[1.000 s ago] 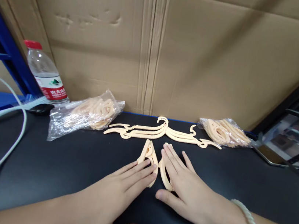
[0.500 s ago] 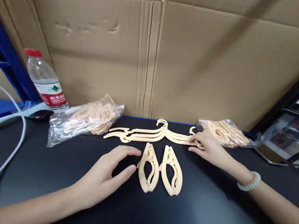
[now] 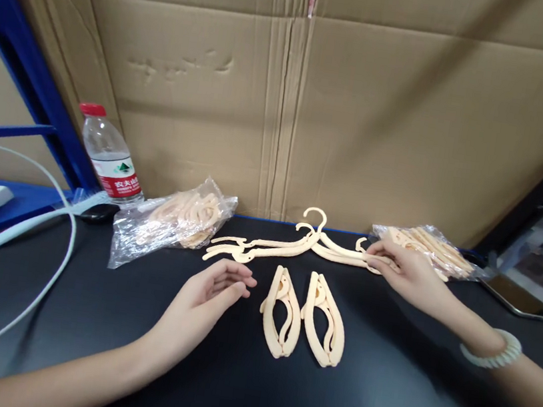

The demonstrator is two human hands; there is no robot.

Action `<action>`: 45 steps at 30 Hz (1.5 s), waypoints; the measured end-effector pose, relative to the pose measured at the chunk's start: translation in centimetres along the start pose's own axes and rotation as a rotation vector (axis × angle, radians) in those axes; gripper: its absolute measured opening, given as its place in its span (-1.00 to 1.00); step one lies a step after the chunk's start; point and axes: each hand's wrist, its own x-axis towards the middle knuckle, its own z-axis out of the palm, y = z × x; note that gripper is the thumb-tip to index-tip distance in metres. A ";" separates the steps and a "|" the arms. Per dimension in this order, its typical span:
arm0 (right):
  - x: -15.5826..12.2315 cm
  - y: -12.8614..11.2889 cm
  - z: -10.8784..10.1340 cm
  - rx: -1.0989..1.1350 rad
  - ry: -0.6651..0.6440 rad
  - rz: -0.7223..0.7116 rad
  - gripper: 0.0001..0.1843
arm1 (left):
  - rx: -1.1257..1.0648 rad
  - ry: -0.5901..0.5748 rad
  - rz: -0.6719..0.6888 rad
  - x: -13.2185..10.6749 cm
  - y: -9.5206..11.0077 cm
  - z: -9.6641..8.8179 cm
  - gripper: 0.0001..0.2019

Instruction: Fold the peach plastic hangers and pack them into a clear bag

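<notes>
- Two folded hangers (image 3: 303, 316) lie side by side at the middle of the worktop (image 3: 375, 400), touching or nearly so. Their long axes run from far edge to near edge, narrow ends away from the person, rounded ends toward the near edge and fanned slightly apart.
- Several open hangers (image 3: 270, 249) lie stacked just beyond them. Their long axis runs left to right along the far edge, and the hooks point at the cardboard (image 3: 364, 122).
- At the stack's right end the right hand (image 3: 406, 273) has thumb above and fingertips below one hanger arm. The fingers are nearly closed on it, but I cannot tell whether they pinch or only touch.
- Left of the folded pair the left hand (image 3: 208, 296) rests on the worktop with its palm turned inward, fingers loosely curled and spread, holding nothing. It is near the stack's left tips but apart from them.
- By my reading, the step in hand is taking one open hanger off the stack. Doing so would call for a firm pinch on the top arm alone and a lift clear of the hooks nested beneath, with the free hand ready at the other arm.
- One bag (image 3: 173, 220) of hangers sits left of the stack and a second bag (image 3: 436, 250) just behind the right hand, both by the far edge.
- At the far left corner stand a bottle (image 3: 111, 157) and a white cable (image 3: 59, 254).
</notes>
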 end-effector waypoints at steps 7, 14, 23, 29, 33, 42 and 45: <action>0.1 -1.0 -0.7 -0.003 0.148 -0.046 -0.79 | -0.162 0.089 -0.085 0.0 0.0 0.3 -0.64; -0.9 -2.9 0.6 -0.004 0.078 -0.170 -0.89 | -0.136 -0.010 -0.002 -0.6 0.8 0.4 -0.49; -0.5 -2.9 0.0 -0.261 0.136 -0.411 -0.75 | -0.049 0.088 0.022 -0.4 1.0 -0.1 -0.61; -0.6 -2.7 -0.6 -0.719 0.283 -0.490 -0.75 | -0.166 0.118 -0.025 -0.2 0.4 0.0 -0.62; -0.8 -3.1 -0.5 -0.823 0.336 -0.522 -0.69 | -0.189 0.129 -0.045 -0.4 0.3 0.1 -0.61; -0.9 -3.1 0.1 -0.328 0.310 -0.507 -0.73 | -0.201 0.154 0.002 -0.3 0.4 0.0 -0.66; -0.8 -3.1 0.1 -0.248 0.271 -0.486 -0.78 | -0.206 0.154 0.030 -0.4 0.5 0.0 -0.64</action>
